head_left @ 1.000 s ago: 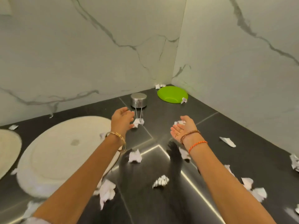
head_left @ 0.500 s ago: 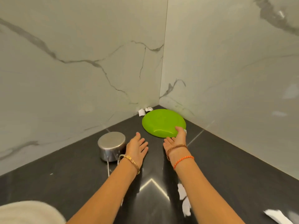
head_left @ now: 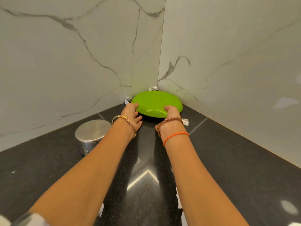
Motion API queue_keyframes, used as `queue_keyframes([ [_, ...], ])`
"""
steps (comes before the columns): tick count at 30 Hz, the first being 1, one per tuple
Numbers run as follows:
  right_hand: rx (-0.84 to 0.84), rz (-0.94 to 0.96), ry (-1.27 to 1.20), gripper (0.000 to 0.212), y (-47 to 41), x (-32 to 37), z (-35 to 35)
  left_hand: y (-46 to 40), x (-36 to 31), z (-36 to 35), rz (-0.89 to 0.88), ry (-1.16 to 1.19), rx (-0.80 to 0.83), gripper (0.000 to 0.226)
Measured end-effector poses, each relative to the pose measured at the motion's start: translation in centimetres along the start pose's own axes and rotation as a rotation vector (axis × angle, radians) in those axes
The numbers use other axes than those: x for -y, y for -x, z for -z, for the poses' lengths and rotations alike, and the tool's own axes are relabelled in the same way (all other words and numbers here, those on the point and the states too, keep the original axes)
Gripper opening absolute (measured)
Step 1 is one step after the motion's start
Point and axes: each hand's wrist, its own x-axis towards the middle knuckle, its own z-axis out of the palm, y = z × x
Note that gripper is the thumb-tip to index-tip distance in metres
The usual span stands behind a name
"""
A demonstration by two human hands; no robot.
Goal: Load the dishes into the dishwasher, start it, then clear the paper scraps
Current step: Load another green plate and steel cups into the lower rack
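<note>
Left hand [head_left: 132, 115] and right hand [head_left: 171, 117] gripping near rim of green plate [head_left: 157, 101], tilted up off black tabletop [head_left: 228, 152] in marble corner; steel pot [head_left: 92, 134] left.

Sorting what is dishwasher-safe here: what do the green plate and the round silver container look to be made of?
The green plate looks like plastic: uniform bright lime colour, smooth, with a soft glossy sheen; glazed ceramic cannot be ruled out. The silver container looks like stainless steel: brushed grey top, mirror-like side wall reflecting the dark counter.
</note>
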Motion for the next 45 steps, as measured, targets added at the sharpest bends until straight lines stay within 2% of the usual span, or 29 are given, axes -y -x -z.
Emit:
queue_keyframes([
  [6, 0.013, 0.037, 0.004, 0.050, 0.8, -0.1, 0.0, 0.0, 0.3, -0.6, -0.033, -0.061, -0.003, 0.045],
  [8, 0.094, 0.060, 0.014, 0.047, 1.3, 0.2, 1.2, -0.1, 0.4, -0.6, -0.024, -0.069, 0.012, 0.043],
  [11, 0.195, 0.060, -0.074, 0.017, 1.5, 0.2, 3.5, 0.4, 1.2, -0.6, -0.075, -0.115, -0.005, 0.041],
  [13, 0.171, 0.003, -0.088, 0.023, 2.2, -0.1, 4.8, 1.5, 2.4, -0.7, -0.114, -0.158, -0.049, 0.040],
  [15, 0.091, -0.045, -0.051, 0.018, 2.9, -0.1, 5.3, 3.3, 3.2, -1.0, -0.103, -0.187, -0.119, 0.045],
  [17, 0.006, -0.050, -0.028, 0.040, 4.7, 0.1, 5.6, 5.6, 3.5, -1.0, -0.068, -0.183, -0.151, 0.047],
  [21, 0.146, -0.014, -0.373, 0.039, 9.5, 0.7, 7.0, 10.6, 3.4, -1.0, 0.009, -0.100, -0.042, 0.041],
  [25, 0.147, 0.148, -0.249, 0.036, 14.6, 1.3, 8.9, 15.9, 3.1, -0.8, 0.022, -0.120, -0.043, 0.051],
  [28, 0.103, 0.403, 0.029, 0.015, 18.6, 1.9, 9.5, 18.6, 2.7, -0.7, -0.159, -0.250, -0.123, 0.064],
  [31, 0.028, 0.868, 0.509, 0.006, 20.9, 2.1, 9.7, 21.2, 0.6, -0.9, -0.302, -0.218, -0.039, 0.048],
  [34, -0.084, 1.342, 1.050, 0.020, 24.3, -0.8, 9.6, 25.6, -2.1, 1.7, -0.262, -0.064, 0.108, 0.053],
  [36, -0.073, 1.623, 1.270, 0.024, 24.9, -3.3, 9.2, 26.9, -3.0, 3.9, -0.228, 0.010, 0.167, 0.047],
  [38, -0.077, 1.880, 1.334, 0.026, 24.5, -5.4, 8.7, 27.5, -2.9, 6.6, -0.196, 0.127, 0.117, 0.038],
  [42, 0.042, 2.287, 1.214, 0.028, 23.7, -8.6, 7.8, 27.2, -1.6, 11.4, -0.222, 0.293, -0.199, 0.036],
  [45, 0.137, 2.376, 1.180, 0.017, 22.4, -10.2, 6.6, 27.4, -1.4, 14.1, -0.265, 0.344, -0.369, 0.034],
])
